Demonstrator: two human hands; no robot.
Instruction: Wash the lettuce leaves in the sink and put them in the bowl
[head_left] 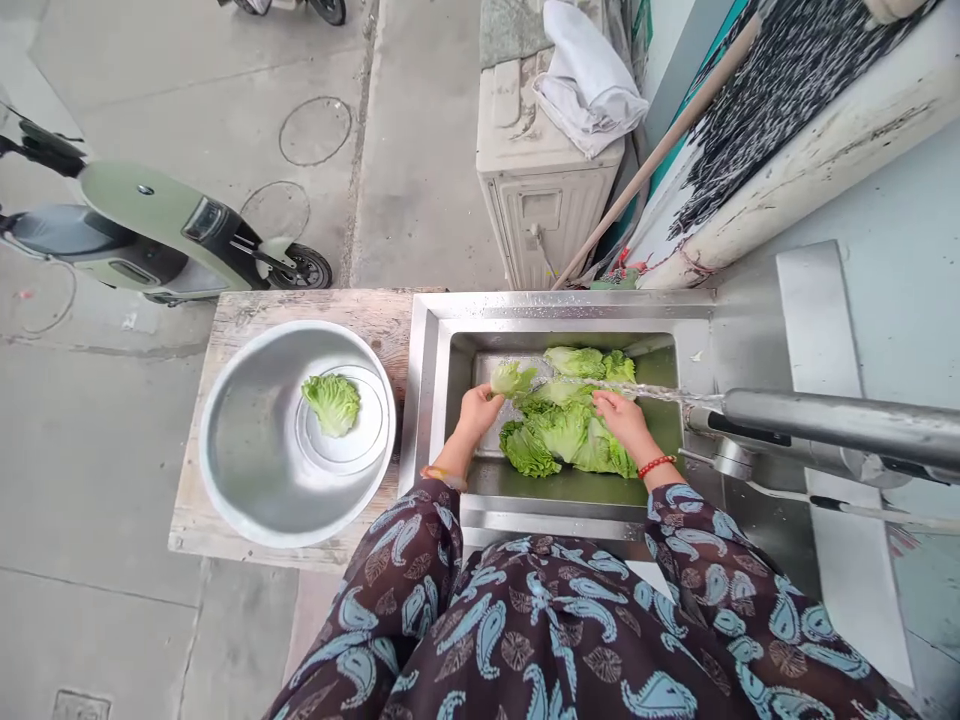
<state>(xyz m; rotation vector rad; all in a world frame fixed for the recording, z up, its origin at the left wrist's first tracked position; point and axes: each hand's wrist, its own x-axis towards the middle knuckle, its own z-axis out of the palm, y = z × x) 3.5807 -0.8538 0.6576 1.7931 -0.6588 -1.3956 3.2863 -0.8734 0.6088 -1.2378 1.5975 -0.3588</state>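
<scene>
The left hand (pixel 477 414) pinches a lettuce leaf (pixel 512 378) above the sink (pixel 540 311), near the running water (pixel 660 391). The right hand (pixel 625 420) is over the lettuce pile (pixel 566 428) (from here I can't tell whether it grips any); another lettuce piece (pixel 332 405) sits in the metal basin (pixel 244 440).

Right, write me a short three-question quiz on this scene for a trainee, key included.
1. True or false: the left hand holds a lettuce leaf.
2. What lies in the round metal basin? A) red apples; B) a lettuce clump; C) a white cloth.
3. Fill the gap: water streams from the faucet into the ____.

Key:
1. True
2. B
3. sink
</scene>
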